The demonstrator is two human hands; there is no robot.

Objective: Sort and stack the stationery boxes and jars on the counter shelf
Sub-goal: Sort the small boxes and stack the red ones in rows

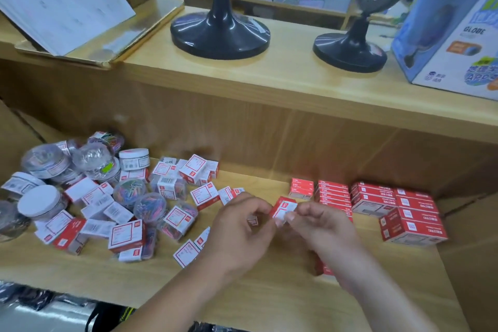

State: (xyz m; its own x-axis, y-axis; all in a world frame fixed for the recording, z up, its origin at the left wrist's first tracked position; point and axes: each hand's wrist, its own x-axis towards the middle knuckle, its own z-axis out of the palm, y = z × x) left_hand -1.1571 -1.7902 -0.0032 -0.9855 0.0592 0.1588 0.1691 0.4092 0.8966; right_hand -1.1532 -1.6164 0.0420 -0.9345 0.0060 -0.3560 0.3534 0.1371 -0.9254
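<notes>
Stationery box, small red-and-white (285, 207), is off the shelf at lower centre of frame, held between both hands. Right hand (322, 225): thumb and forefinger pinch the box's white end. Left hand (242, 232): fingers curled, tips closed on the box's left edge; a bit of red-white label shows beneath its palm, too blurred to tell what it is. Loose boxes (124, 233) lie tumbled at lower left on the wooden lower shelf (242, 302), facing all ways. Among and behind them, at far left, are the jars (41, 205): some white-lidded, some clear with coloured clips inside, several tipped over. Stacked red boxes (396, 198) stand in neat rows at right, against the back panel. On the upper shelf (283, 81) are two black globe stands (219, 35), a blue globe carton (455, 35) at upper right, and an open book (59, 0) at upper left.
</notes>
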